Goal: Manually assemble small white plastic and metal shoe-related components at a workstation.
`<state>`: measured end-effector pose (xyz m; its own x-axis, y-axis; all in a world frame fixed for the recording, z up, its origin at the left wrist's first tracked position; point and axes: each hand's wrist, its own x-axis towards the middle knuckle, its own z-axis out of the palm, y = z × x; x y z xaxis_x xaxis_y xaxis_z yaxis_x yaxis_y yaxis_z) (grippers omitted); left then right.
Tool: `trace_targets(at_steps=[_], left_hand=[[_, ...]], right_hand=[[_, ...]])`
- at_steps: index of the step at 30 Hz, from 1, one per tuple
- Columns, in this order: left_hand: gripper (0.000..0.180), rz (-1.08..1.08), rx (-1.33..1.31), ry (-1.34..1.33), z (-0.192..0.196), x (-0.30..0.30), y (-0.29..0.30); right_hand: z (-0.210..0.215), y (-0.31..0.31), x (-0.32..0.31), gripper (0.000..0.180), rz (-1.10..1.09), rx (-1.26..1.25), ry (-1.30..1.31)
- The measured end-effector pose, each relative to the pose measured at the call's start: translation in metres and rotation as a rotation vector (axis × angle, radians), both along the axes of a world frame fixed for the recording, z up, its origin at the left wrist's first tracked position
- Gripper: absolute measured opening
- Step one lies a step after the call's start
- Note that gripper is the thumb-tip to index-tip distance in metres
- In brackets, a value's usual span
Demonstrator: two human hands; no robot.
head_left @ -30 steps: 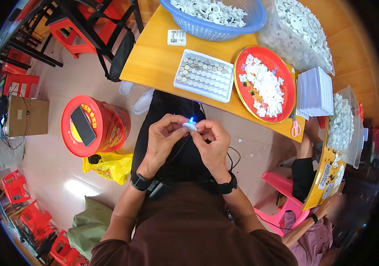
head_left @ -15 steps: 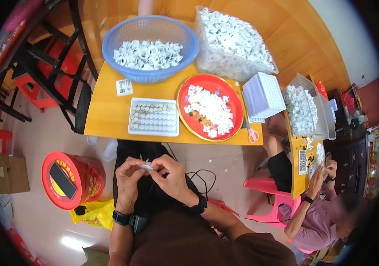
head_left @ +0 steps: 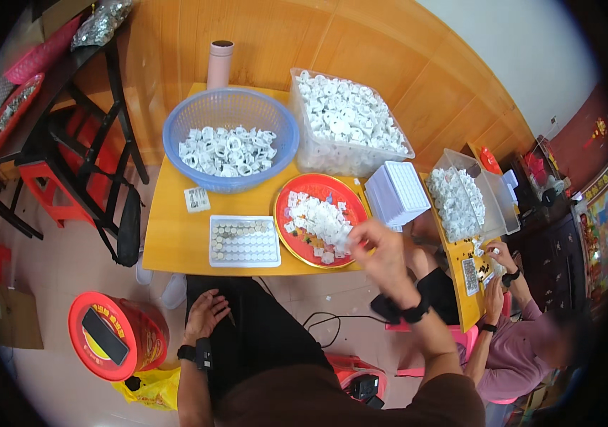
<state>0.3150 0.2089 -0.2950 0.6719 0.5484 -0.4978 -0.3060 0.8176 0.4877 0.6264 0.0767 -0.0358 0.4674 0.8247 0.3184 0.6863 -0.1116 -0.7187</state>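
My right hand (head_left: 383, 262) is over the right edge of a round red tray (head_left: 291, 245) heaped with small white pieces (head_left: 325, 220). Its fingers are bent together in a pinch, slightly smeared by motion; what they hold, if anything, I cannot make out. My left hand (head_left: 206, 313) rests on my dark-trousered lap, palm turned up, with loosely curled fingers apart and nothing visible in them. Between the hands and the basket, a white compartment tray (head_left: 245, 260) lies near the table's front edge, its upper rows filled with small round pale pieces.
A blue basket (head_left: 286, 142) and a clear bin (head_left: 311, 153), both with white ring-like parts, stand behind. Stacked white trays (head_left: 398, 196) are to the right. A person (head_left: 506, 349) works at a side table. A red bucket (head_left: 149, 341) with a phone stands left.
My hands, together over my lap around a small white piece, have separated. The right moved forward and right to the red tray; the left lowered onto my lap. The view has tilted upward.
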Motion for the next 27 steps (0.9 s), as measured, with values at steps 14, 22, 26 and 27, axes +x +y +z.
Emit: trace_targets(at_steps=[14,22,26,27], left_hand=[[0.032,0.157,0.007,-0.055,-0.002,-0.011,-0.001],[0.032,0.169,0.013,-0.058,-0.008,-0.009,0.001],[0.032,0.167,0.021,-0.045,-0.015,-0.007,-0.007],[0.031,0.171,0.006,-0.053,-0.023,-0.007,-0.008]], right_hand=[[0.056,0.136,0.181,0.012,-0.324,0.093,-0.598],[0.046,0.080,0.162,0.013,-0.315,0.019,-0.429],[0.036,0.065,0.157,0.013,-0.255,-0.005,-0.366],[0.034,0.065,0.151,0.012,-0.238,-0.011,-0.308]])
